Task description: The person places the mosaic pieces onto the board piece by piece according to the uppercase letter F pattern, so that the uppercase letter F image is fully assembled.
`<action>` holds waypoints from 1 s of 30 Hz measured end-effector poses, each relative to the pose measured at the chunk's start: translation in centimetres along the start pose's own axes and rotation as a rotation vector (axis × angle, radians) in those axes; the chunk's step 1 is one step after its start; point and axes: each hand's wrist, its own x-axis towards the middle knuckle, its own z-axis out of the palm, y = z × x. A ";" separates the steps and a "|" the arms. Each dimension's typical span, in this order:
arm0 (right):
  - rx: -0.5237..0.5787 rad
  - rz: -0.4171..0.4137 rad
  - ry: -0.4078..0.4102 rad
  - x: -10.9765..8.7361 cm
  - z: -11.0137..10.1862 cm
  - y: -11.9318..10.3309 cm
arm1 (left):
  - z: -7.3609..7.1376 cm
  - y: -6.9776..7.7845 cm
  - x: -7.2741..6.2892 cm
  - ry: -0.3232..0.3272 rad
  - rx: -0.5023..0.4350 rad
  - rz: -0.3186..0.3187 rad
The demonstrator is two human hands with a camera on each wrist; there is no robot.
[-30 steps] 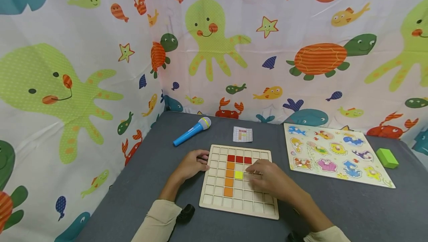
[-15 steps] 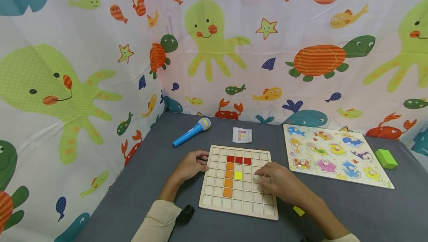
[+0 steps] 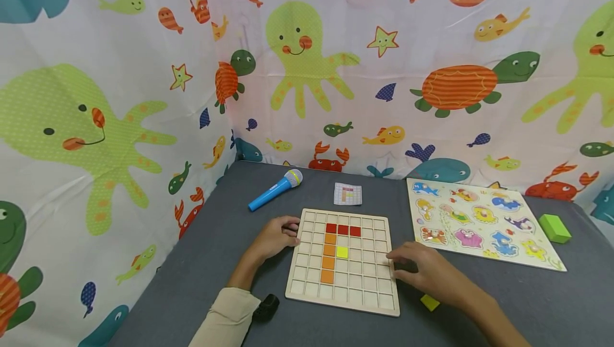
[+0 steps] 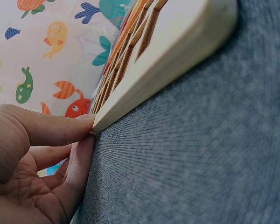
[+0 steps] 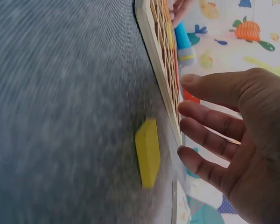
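Observation:
A wooden grid board (image 3: 360, 296) lies on the dark grey table cloth. In its squares sit a row of red tiles (image 3: 342, 229), a column of orange tiles (image 3: 329, 250) and one yellow tile (image 3: 342, 252). My left hand (image 3: 272, 239) pinches the board's left edge between thumb and forefinger, as the left wrist view shows up close. Loosely bent and holding nothing, my right hand (image 3: 427, 269) is at the board's right edge. A loose yellow tile (image 5: 148, 154) rests on the cloth below that hand, partly covered by it in the head view.
Behind the board lies a small printed pattern card (image 3: 348, 194), with a blue toy microphone (image 3: 275, 190) to its left. A sea-animal peg puzzle (image 3: 484, 222) and a green block (image 3: 555, 228) are at the right. A printed curtain (image 3: 307, 134) stands along the back and left.
My right hand has drawn back rightward from over the board to its right edge, uncovering squares and the loose yellow tile. My left hand and the board stay put.

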 end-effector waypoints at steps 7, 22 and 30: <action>0.057 0.016 -0.038 -1.3 -0.8 1.1 | -0.1 0.0 0.0 -0.001 0.001 -0.003; 0.096 0.059 -0.106 -4.2 -1.9 2.8 | 0.0 0.0 0.1 -0.002 0.000 0.000; 0.134 0.063 -0.126 -5.2 -2.1 3.4 | 0.0 0.2 0.0 0.001 -0.001 -0.003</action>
